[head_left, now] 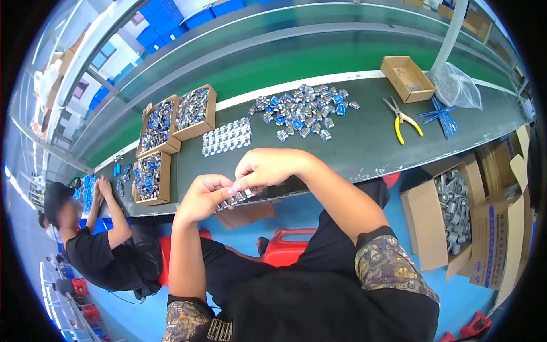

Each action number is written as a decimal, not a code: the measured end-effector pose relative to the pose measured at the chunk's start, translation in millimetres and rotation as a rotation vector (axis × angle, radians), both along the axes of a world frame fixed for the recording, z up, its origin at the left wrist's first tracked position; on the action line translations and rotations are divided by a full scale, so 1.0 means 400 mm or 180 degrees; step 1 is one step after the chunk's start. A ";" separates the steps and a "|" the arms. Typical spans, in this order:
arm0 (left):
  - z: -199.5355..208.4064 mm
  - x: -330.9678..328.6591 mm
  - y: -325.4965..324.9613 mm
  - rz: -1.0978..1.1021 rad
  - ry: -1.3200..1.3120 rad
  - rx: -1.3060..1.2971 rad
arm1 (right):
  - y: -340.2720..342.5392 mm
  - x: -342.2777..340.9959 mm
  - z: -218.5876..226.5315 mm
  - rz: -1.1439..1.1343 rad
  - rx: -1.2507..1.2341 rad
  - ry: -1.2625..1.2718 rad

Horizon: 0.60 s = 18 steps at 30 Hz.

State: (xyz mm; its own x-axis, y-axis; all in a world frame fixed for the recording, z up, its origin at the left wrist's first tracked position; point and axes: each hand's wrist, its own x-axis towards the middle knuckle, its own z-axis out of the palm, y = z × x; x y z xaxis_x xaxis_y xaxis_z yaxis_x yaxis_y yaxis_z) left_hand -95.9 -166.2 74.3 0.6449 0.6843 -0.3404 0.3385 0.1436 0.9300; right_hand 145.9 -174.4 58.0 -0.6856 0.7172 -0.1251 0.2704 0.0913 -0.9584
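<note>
My left hand (200, 196) is closed around a short row of small silvery parts (236, 199), held just over the table's near edge. At the upper end of that row, my right hand (268, 167) pinches with thumb and forefinger; the fingertips partly hide what they touch. Just beyond my hands lies a neat block of similar silver-and-white parts (227, 137) in rows. Farther off is a loose heap of small metal parts with blue faces (302, 108).
Several cardboard trays of parts (170, 135) stand at the left, near a seated co-worker (108, 239). Yellow-handled pliers (400, 121), blue strips (441, 118), a shallow cardboard box (419, 90) and a clear bag (457, 85) lie right. A carton of metal fittings (454, 211) stands below.
</note>
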 end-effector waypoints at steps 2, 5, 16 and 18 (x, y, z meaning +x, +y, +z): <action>0.002 -0.005 -0.005 0.0018 -0.0195 -0.0043 | -0.001 0.002 -0.012 0.0206 -0.0166 0.0823; -0.004 -0.009 -0.003 0.0089 -0.0674 -0.0120 | 0.002 -0.002 -0.025 0.0256 -0.0269 0.1131; -0.091 -0.005 -0.004 0.0286 -0.1294 -0.0600 | -0.007 -0.016 -0.072 0.0059 -0.0814 0.1457; -0.077 0.010 0.001 0.0244 -0.1216 -0.0522 | -0.013 0.019 -0.046 -0.0031 -0.0681 0.1347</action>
State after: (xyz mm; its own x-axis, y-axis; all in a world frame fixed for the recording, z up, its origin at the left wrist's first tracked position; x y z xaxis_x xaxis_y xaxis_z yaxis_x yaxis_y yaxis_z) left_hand -92.0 -165.6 43.5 0.6952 0.6919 -0.1951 -0.0437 0.3115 0.9492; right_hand 153.5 -179.7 39.8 -0.7016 0.7123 0.0180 -0.1480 -0.1209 -0.9816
